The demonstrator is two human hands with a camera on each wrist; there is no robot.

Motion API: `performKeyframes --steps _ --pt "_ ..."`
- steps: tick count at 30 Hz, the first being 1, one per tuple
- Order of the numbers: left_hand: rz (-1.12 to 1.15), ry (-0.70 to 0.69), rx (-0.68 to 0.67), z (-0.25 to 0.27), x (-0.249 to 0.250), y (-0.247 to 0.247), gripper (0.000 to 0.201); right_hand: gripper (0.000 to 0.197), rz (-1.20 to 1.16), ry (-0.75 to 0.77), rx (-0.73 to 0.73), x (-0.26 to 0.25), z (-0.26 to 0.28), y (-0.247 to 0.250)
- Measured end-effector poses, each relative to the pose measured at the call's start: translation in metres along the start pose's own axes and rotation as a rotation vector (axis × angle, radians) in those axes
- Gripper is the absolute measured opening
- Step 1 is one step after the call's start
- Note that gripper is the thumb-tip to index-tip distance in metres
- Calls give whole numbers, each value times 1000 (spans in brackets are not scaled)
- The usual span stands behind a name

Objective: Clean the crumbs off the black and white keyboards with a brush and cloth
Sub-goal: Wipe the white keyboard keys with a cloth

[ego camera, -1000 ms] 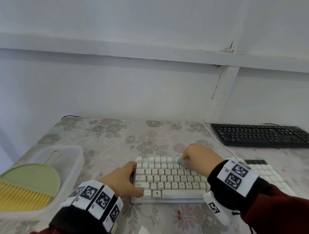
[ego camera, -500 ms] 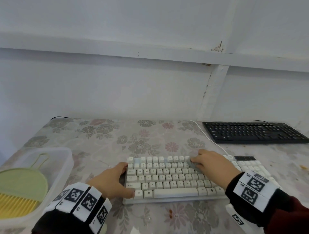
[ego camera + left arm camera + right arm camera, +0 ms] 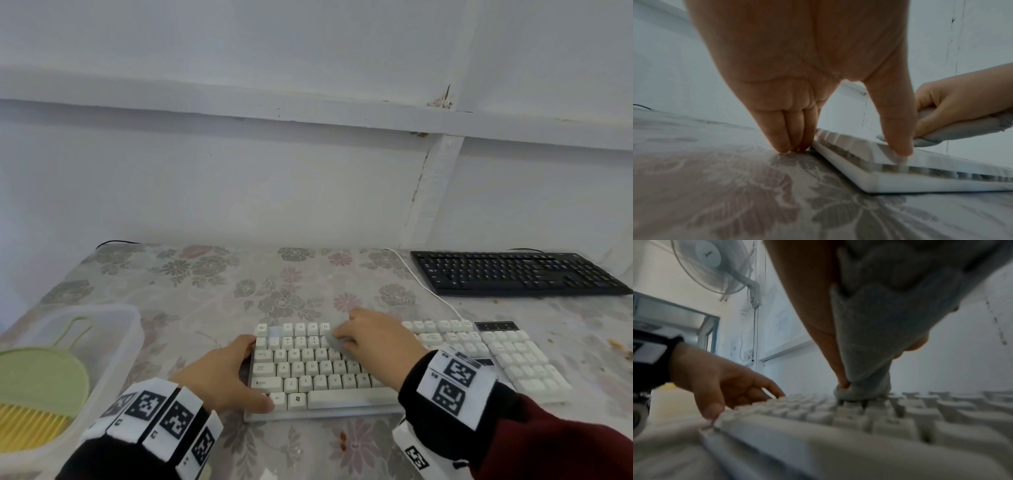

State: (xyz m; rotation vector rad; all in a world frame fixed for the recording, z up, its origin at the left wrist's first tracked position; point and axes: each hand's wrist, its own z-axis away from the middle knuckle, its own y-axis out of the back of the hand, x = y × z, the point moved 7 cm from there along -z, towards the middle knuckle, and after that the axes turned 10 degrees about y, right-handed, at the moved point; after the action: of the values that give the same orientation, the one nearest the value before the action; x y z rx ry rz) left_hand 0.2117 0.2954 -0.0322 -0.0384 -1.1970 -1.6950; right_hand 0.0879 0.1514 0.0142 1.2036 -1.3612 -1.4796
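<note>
- i see the table (image 3: 191, 284) under a floral cover, running to a pale wall at the far side.
- the white keyboard (image 3: 534, 371) lies at the near middle, with my two hands on it; its white cable runs toward the far edge.
- the black keyboard (image 3: 513, 274) sits at the far right, well apart from the white one.
- a clear plastic tub (image 3: 126, 329) stands at the near left, holding the brush (image 3: 37, 397), green-backed with yellow bristles.
- my left hand (image 3: 222, 373) braces the white keyboard's left end: thumb on its near left corner, fingers straight down against the left edge, tips on the table; it grips nothing.
- my right hand (image 3: 376, 339) is curled round the grey cloth (image 3: 875, 331), bunched and pressed onto the upper key rows left of centre.
- a few brown crumbs (image 3: 342, 440) lie just near of the white keyboard.
</note>
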Motion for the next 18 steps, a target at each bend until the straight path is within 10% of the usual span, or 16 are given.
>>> performKeyframes --steps 11,18 --pt "2 4 -7 0 1 0 88 40 82 -223 -48 57 24 10" --pt "20 3 -6 1 3 0 85 23 35 -1 9 23 22 0"
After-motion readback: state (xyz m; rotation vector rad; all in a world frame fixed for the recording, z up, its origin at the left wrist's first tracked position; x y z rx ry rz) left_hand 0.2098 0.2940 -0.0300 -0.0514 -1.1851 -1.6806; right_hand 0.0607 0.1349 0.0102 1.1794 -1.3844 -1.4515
